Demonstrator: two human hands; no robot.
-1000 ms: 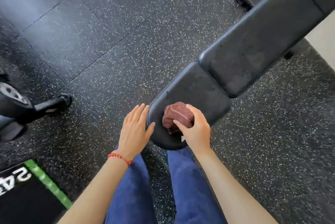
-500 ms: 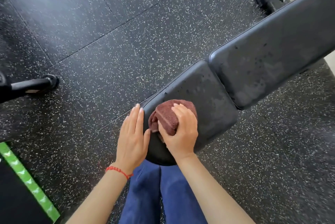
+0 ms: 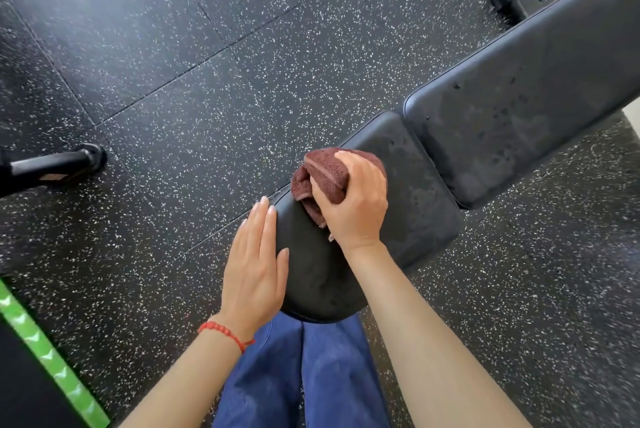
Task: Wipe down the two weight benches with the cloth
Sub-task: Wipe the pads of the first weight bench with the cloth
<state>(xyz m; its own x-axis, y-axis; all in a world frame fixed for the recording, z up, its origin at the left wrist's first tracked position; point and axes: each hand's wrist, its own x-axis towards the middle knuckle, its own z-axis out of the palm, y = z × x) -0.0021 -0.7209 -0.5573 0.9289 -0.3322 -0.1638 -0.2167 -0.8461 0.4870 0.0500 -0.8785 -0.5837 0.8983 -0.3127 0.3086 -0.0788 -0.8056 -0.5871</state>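
Observation:
A black padded weight bench runs from the lower middle to the upper right; its seat pad (image 3: 415, 185) is nearest me and the long back pad (image 3: 519, 109) lies beyond it. My right hand (image 3: 356, 206) grips a bunched maroon cloth (image 3: 322, 171) and presses it on the far left part of the seat pad. My left hand (image 3: 256, 265) lies flat with fingers together against the seat pad's left edge, holding nothing. Faint smears and specks show on both pads. Only one bench is in view.
Black speckled rubber floor tiles (image 3: 207, 98) surround the bench. A black metal equipment foot (image 3: 55, 168) pokes in at the left edge. A green strip (image 3: 52, 358) borders a dark mat at the lower left. The bench's rear foot (image 3: 512, 2) shows at the upper right. My blue-trousered legs (image 3: 311, 375) stand at the seat's near end.
My right hand has pushed the cloth up the seat pad, away from me and toward its left edge. The left hand stays on the pad's side. The view has shifted.

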